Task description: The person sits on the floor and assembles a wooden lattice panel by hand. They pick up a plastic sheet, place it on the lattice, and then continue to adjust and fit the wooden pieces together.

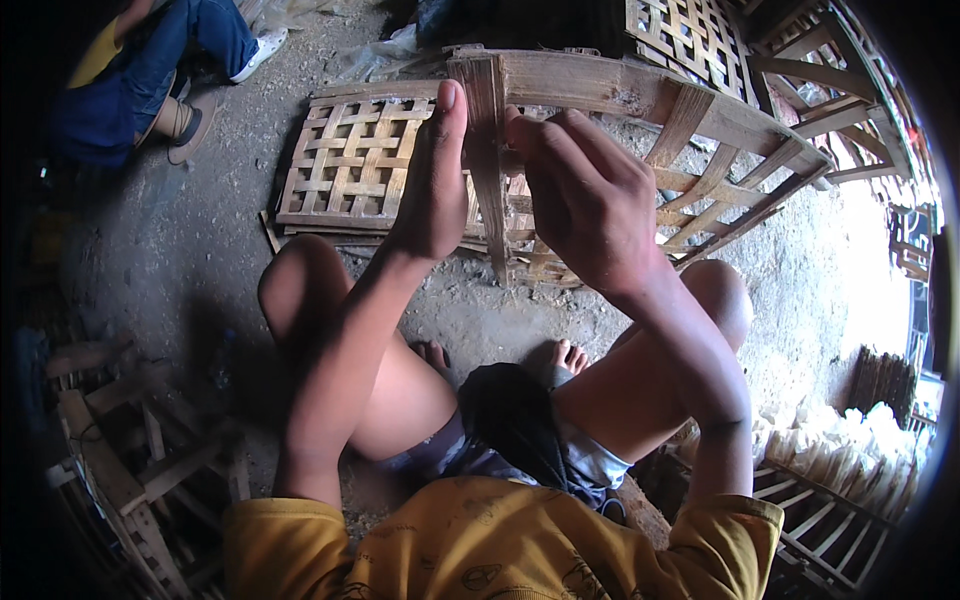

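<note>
A wooden crate of thin slats (pixel 750 108), with a woven lattice side, stands tilted in front of me. Its near corner is an upright wooden strip (pixel 487 160) between my two hands. Along the strip's left side lies my left hand (pixel 440 185), stretched out flat with one digit pointing up; its other fingers are mostly hidden. My right hand (pixel 590 195) is closed on the strip's right side, fingers curled and fingertips at the wood near the top. Whatever it pinches there is hidden.
Woven slat panels (pixel 350 160) lie stacked on the dusty ground left of the crate. More lattice crates (pixel 690 45) stand at the back right. Wooden frames (pixel 130 480) are at lower left. Someone in jeans (pixel 205 35) sits at upper left. White bundles (pixel 850 445) lie at right.
</note>
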Tool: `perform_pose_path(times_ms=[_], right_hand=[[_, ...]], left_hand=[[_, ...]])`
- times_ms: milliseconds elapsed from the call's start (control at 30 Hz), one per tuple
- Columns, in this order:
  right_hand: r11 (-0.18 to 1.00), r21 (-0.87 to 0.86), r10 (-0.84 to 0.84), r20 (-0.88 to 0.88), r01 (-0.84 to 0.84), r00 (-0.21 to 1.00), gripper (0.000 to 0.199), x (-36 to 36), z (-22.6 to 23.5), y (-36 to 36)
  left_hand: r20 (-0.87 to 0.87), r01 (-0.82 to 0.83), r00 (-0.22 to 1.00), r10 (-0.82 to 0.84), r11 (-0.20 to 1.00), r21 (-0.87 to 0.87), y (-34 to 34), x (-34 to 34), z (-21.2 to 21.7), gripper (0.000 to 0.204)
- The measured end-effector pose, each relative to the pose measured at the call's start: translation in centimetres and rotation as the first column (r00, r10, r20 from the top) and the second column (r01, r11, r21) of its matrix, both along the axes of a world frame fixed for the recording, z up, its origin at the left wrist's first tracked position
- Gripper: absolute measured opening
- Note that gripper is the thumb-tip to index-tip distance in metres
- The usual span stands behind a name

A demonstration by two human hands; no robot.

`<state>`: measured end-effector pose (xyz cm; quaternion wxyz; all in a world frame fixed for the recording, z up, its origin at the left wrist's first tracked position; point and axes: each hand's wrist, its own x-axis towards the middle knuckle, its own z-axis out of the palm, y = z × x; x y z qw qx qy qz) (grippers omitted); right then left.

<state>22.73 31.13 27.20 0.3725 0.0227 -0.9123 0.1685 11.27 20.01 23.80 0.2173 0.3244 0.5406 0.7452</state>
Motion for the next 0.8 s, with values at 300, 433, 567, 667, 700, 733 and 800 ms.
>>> perform_pose_path(times_ms=[300,433,567,667,700,733,800], right_hand=[[0.995,-0.051,0.096,0.123,-0.090,0.988,0.028,0.9,0.8,0.9],[0.983,-0.157,0.107,0.080,-0.093,0.991,0.022,1.1,1.1,1.4],[0.974,-0.200,0.104,-0.023,-0.107,0.994,0.022,0.8,0.5,1.5],[0.977,-0.210,0.033,-0.055,-0.044,0.998,0.021,0.7,0.5,0.8],[0.975,-0.221,0.006,-0.062,-0.019,0.998,0.021,0.6,0.5,0.6],[0.984,-0.171,0.034,-0.075,-0.046,0.997,0.021,0.6,0.2,0.9],[0.993,-0.093,0.065,-0.103,-0.074,0.993,0.022,0.6,-0.4,1.6]], left_hand=[[0.008,0.047,0.999,-0.047,0.998,-0.033,0.2,0.2,0.5,0.069],[-0.048,0.045,0.998,-0.045,0.999,-0.008,0.6,0.7,0.9,0.065],[-0.062,0.040,0.997,-0.041,0.999,-0.015,0.8,1.0,1.1,0.066],[-0.041,0.049,0.998,-0.049,0.999,0.006,1.0,1.4,1.4,0.067],[-0.032,0.051,0.998,-0.050,0.999,0.013,1.0,1.6,1.4,0.066],[-0.013,0.045,0.999,-0.045,0.999,0.018,1.0,1.6,1.5,0.067],[0.026,0.038,0.999,-0.038,0.999,0.031,1.2,1.8,1.7,0.067]])
